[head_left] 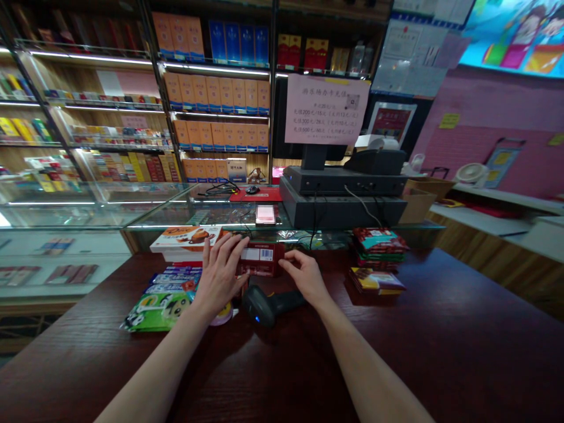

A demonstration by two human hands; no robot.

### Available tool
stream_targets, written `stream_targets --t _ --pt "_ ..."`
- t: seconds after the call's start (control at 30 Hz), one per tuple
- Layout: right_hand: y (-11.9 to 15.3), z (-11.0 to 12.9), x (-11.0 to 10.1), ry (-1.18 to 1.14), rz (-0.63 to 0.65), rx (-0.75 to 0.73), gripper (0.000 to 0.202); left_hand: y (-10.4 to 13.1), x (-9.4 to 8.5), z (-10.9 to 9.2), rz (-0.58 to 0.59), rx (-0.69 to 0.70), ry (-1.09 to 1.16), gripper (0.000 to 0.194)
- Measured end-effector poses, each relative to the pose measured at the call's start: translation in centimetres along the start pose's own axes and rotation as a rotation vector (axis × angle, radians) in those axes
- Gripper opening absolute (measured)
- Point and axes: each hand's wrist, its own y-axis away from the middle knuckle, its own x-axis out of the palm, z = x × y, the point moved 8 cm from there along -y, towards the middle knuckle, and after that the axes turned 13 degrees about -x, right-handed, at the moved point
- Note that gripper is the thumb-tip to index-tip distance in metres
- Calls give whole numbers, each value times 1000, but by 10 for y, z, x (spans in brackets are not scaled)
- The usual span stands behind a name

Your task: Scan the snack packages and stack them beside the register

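Note:
A dark red box [261, 259] with a white label and barcode lies on the brown table, a little left of the middle. My left hand [220, 273] rests over its left end with the fingers spread. At the box's right end is my right hand [304, 275], its thumb and forefinger close together at the corner; whether they grip it is hard to tell. Just below the box lies a black barcode scanner [264, 306] with a blue light, its handle pointing right. A green panda packet [156, 311] and blue packets [174, 280] are left of my left hand.
A white and orange box [187, 239] stands behind the blue packets. Stacked packets [379, 242] and a yellow-brown packet [377, 280] lie on the right. Behind the table are a glass counter [189, 214], a register base [343, 202] and a monitor bearing a paper sign [326, 117].

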Motion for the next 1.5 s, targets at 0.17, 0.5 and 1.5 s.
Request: stream_targets --t 0.17,0.5,1.5 --pt "0 4 0 26 -4 -2 21 -1 -1 4 -19 -55 -40 72" --pt "1 11 -3 56 -62 -27 22 -2 4 8 14 -91 -153 82" --pt "2 3 -22 109 -237 -100 17 -2 -3 35 -180 -203 309 10"
